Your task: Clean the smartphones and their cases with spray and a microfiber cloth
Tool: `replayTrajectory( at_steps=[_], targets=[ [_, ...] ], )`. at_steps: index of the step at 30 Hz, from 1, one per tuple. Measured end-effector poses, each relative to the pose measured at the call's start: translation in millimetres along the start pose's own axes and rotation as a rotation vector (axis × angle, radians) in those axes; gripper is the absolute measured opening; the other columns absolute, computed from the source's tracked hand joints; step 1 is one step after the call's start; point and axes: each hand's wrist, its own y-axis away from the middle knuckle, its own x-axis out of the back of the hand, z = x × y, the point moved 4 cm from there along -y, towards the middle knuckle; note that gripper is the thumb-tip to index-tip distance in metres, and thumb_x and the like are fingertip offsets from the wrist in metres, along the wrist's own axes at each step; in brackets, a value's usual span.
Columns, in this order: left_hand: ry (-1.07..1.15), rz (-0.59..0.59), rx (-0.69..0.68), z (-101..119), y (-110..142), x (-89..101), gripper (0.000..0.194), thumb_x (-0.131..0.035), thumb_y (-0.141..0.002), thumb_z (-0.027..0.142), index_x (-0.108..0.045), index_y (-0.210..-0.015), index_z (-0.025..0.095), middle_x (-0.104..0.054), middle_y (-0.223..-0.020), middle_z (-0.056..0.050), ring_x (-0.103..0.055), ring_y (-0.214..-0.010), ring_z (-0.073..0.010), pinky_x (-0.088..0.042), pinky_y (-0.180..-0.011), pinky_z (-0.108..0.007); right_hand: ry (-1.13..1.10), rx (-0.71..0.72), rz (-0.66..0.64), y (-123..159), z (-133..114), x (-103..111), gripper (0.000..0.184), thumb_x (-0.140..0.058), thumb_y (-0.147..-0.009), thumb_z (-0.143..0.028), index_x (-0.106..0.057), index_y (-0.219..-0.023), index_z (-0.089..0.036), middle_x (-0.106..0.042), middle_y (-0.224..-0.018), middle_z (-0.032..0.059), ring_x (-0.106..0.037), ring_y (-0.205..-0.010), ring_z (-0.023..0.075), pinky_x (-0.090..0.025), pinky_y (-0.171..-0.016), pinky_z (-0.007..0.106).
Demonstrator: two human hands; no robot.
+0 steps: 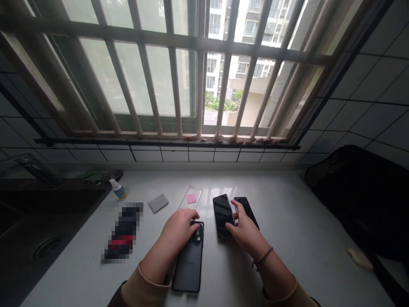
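My left hand [184, 224] is closed at the top end of a black smartphone [188, 266], which lies back up with its camera lenses showing. The thumb rests by the lenses and the forefinger curls past the top edge; the other fingers are hidden. Just beyond it lies a clear phone case [197, 195] with a pink sticky note [191, 198] on it. My right hand [241, 224] holds the right edge of a second smartphone [221, 213], dark screen up, thumb on the glass. Partly under that hand is a third dark phone [247, 204].
A grey folded cloth or pouch [158, 203], a pixelated dark item [124, 230] and a small pump bottle [118, 189] lie or stand left on the white counter [294, 238]. The sink [19, 226] is far left. A black bag [361, 196] stands right, below the barred window.
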Motion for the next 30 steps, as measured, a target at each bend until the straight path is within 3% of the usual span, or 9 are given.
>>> replayTrajectory(
  at_steps=[4, 7, 11, 16, 18, 20, 23, 26, 30],
  targets=[
    [-0.249, 0.032, -0.024, -1, -3, 10.4, 0.017, -0.06, -0.091, 0.022, -0.077, -0.096, 0.023, -0.076, -0.101, -0.008, -0.067, -0.1, -0.0271, -0.047, -0.091, -0.036, 0.311, -0.017, -0.011, 0, -12, -1, 0.055, -0.066, -0.088, -0.021, -0.051, -0.141, -0.022, -0.073, -0.108, 0.0079, -0.074, -0.096, 0.0242, -0.053, -0.082, 0.031],
    [-0.399, 0.034, -0.013, -8, -5, 15.7, 0.027, -0.053, -0.092, 0.014, -0.077, -0.104, 0.019, -0.074, -0.111, -0.011, -0.065, -0.108, -0.0269, -0.045, -0.099, -0.036, 0.584, -0.004, -0.022, 2, -22, -7, 0.041, -0.065, -0.094, -0.025, -0.057, -0.134, -0.019, -0.07, -0.114, 0.0138, -0.071, -0.107, 0.0297, -0.052, -0.09, 0.035],
    [-0.466, -0.045, -0.002, -18, -3, 12.5, 0.027, -0.055, -0.088, 0.011, -0.08, -0.096, 0.02, -0.074, -0.108, -0.011, -0.063, -0.107, -0.0281, -0.047, -0.096, -0.035, 0.755, -0.009, -0.028, 0, -25, -17, 0.038, -0.061, -0.099, -0.027, -0.059, -0.136, -0.016, -0.066, -0.113, 0.019, -0.071, -0.101, 0.0344, -0.053, -0.084, 0.039],
    [-0.473, -0.055, 0.004, -19, -3, 9.9, 0.026, -0.056, -0.09, 0.012, -0.08, -0.094, 0.022, -0.073, -0.106, -0.009, -0.062, -0.106, -0.027, -0.046, -0.094, -0.034, 0.79, 0.028, -0.002, -3, -29, -18, 0.027, -0.064, -0.098, -0.026, -0.065, -0.121, -0.013, -0.059, -0.12, 0.0225, -0.072, -0.087, 0.0309, -0.054, -0.076, 0.039],
    [-0.478, -0.058, 0.004, -19, -3, 9.8, 0.025, -0.056, -0.091, 0.014, -0.08, -0.093, 0.022, -0.073, -0.104, -0.009, -0.062, -0.105, -0.0268, -0.046, -0.094, -0.034, 0.776, 0.178, 0.052, 7, -42, -19, 0.025, -0.065, -0.097, -0.022, -0.065, -0.121, -0.015, -0.058, -0.126, 0.0228, -0.069, -0.096, 0.0318, -0.054, -0.081, 0.041],
    [-0.486, -0.061, 0.004, -19, -3, 9.9, 0.025, -0.055, -0.093, 0.015, -0.08, -0.092, 0.022, -0.073, -0.103, -0.009, -0.062, -0.105, -0.027, -0.046, -0.094, -0.034, 0.718, 0.47, 0.007, 25, -60, -29, 0.025, -0.064, -0.098, -0.021, -0.064, -0.123, -0.02, -0.06, -0.13, 0.018, -0.064, -0.106, 0.0311, -0.053, -0.088, 0.043],
    [-0.494, -0.06, 0.004, -18, -4, 10.5, 0.025, -0.054, -0.094, 0.015, -0.078, -0.091, 0.022, -0.073, -0.101, -0.01, -0.062, -0.103, -0.0266, -0.046, -0.094, -0.034, 0.644, 0.867, -0.329, 58, -78, -58, 0.016, -0.069, -0.098, -0.038, -0.066, -0.11, -0.028, -0.066, -0.12, 0.0061, -0.061, -0.106, 0.0281, -0.052, -0.09, 0.043],
    [-0.49, -0.069, 0.008, -18, -5, 11.4, 0.025, -0.053, -0.093, 0.014, -0.077, -0.09, 0.02, -0.073, -0.101, -0.01, -0.062, -0.101, -0.0257, -0.046, -0.093, -0.034, 0.727, 0.92, -0.432, 67, -74, -75, 0.02, -0.073, -0.094, -0.045, -0.065, -0.098, -0.026, -0.067, -0.109, 0.0038, -0.06, -0.102, 0.0283, -0.051, -0.087, 0.044],
    [-0.484, -0.091, 0.023, -17, -5, 12.7, 0.023, -0.055, -0.091, 0.013, -0.077, -0.089, 0.02, -0.073, -0.102, -0.011, -0.062, -0.103, -0.0262, -0.046, -0.093, -0.034, 0.815, 0.808, -0.391, 47, -60, -69, 0.005, -0.068, -0.095, -0.023, -0.063, -0.097, -0.022, -0.066, -0.107, 0.0056, -0.061, -0.1, 0.0262, -0.051, -0.086, 0.04]
  ],
)
